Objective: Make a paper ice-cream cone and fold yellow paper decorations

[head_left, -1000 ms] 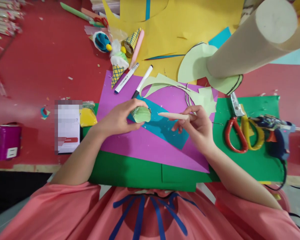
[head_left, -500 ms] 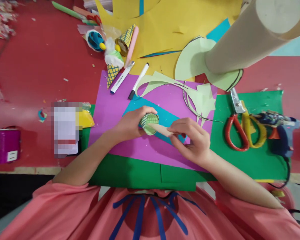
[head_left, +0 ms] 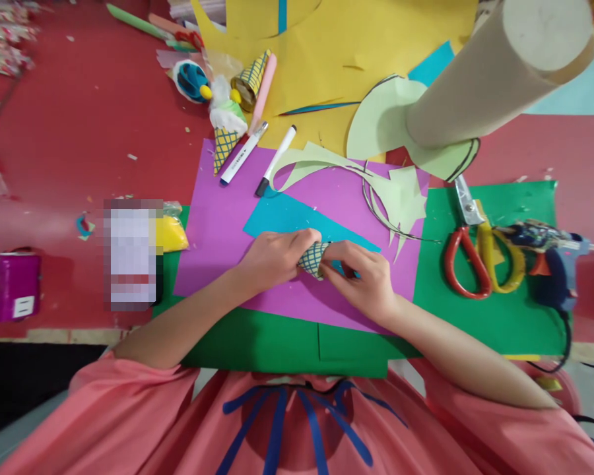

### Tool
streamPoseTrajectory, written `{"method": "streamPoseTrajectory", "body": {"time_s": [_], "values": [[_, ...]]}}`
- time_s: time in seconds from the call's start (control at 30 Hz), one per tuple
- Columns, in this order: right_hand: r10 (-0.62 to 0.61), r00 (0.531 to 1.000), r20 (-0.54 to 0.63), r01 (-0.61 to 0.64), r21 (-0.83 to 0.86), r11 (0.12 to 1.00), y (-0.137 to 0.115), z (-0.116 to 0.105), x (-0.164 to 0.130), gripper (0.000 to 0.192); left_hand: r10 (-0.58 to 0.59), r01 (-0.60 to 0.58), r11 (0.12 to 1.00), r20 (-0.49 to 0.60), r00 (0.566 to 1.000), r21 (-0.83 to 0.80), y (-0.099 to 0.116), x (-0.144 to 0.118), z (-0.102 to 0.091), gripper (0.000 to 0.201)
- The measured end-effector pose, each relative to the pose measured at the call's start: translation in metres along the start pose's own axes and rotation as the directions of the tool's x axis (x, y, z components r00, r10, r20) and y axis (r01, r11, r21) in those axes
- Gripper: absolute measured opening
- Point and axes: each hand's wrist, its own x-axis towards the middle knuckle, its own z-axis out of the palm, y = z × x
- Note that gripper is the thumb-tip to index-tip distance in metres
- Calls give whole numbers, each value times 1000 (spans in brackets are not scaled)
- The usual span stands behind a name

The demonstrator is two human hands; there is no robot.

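My left hand (head_left: 272, 256) grips a small pale-green paper cone (head_left: 314, 257) drawn over with a dark grid pattern. My right hand (head_left: 359, 277) closes on the cone's other side, fingers pressed against it. The wooden stick seen earlier is hidden, either inside the cone or under my right fingers. Both hands hover low over a purple paper sheet (head_left: 218, 224) and a blue paper piece (head_left: 287, 214) lying on green paper (head_left: 257, 343).
Red- and yellow-handled scissors (head_left: 475, 257) and a blue glue gun (head_left: 549, 254) lie at right. Two markers (head_left: 257, 155), finished paper ice-cream cones (head_left: 228, 125), pale-green offcuts (head_left: 400, 191), yellow paper (head_left: 336, 53), a cardboard tube (head_left: 485, 79), a yellow packet (head_left: 171, 232) and a purple box (head_left: 7, 287) surround the sheets.
My right hand pushed the wooden stick into the cone's open end, then closed onto the cone. Both hands moved down and nearer together; the stick is no longer visible.
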Motion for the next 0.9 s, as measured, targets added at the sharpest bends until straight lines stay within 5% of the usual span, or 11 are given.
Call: {"method": "streamPoseTrajectory", "body": {"time_s": [0.23, 0.67, 0.9], "values": [[-114, 993, -11, 112, -118, 987, 1, 0, -1, 12, 5, -5, 1000, -12, 1000, -1, 3, -1, 0, 18], [-76, 964, 255, 66, 46, 997, -2, -10, 3, 25, -48, 48, 999, -33, 998, -2, -3, -1, -3, 14], [-96, 943, 318, 57, 131, 990, -1, -9, 3, 28, 60, -66, 997, -125, 990, -48, -1, -3, -2, 11]]}}
